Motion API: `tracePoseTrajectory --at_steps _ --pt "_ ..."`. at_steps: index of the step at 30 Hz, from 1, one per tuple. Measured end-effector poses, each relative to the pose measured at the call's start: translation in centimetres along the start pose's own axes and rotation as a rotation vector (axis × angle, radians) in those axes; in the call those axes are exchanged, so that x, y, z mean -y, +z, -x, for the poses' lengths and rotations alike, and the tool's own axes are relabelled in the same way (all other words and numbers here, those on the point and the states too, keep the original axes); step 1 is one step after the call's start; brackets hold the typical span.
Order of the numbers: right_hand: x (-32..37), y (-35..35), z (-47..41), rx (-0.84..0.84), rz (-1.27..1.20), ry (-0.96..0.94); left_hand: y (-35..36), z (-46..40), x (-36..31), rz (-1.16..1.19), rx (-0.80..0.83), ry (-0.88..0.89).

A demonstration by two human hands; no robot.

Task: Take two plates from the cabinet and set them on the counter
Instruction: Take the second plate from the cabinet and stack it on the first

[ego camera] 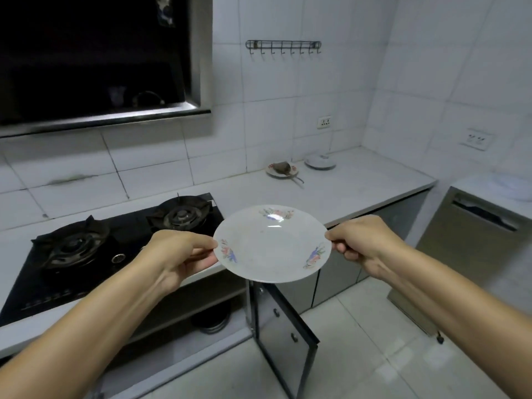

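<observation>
A white plate (272, 243) with small flower prints on its rim hangs level in the air above the counter's front edge. My left hand (180, 254) pinches its left rim and my right hand (364, 243) pinches its right rim. Below the plate the cabinet (201, 300) stands with its glass door (283, 338) swung out towards me; a dark stack of dishes (211, 319) sits on its lower shelf. The white counter (345, 185) stretches behind the plate to the tiled corner.
A black two-burner gas hob (115, 243) is set in the counter at left, under a dark range hood (95, 61). At the back, a flowered plate with a brown lump (282, 169) and a white lidded dish (320, 161). A steel appliance (472, 254) stands at right.
</observation>
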State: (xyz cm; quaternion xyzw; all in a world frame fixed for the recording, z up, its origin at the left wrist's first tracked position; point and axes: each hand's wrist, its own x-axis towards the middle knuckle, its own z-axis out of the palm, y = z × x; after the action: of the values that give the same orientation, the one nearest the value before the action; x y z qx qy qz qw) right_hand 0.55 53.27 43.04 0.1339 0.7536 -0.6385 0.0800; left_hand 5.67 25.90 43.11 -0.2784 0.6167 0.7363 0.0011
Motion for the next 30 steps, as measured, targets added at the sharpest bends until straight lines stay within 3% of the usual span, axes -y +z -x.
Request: tracePoseTrajectory --at_steps 16,30 --pt "-0.6 -20.2 -14.9 -0.152 0.037 0.007 25.9 -8.1 1.9 -0.040 0.135 -0.053" --pt "0.9 -26.1 -34.1 -0.171 0.034 0.053 39.9 -23.5 -0.2 -0.089 0.151 -0.035"
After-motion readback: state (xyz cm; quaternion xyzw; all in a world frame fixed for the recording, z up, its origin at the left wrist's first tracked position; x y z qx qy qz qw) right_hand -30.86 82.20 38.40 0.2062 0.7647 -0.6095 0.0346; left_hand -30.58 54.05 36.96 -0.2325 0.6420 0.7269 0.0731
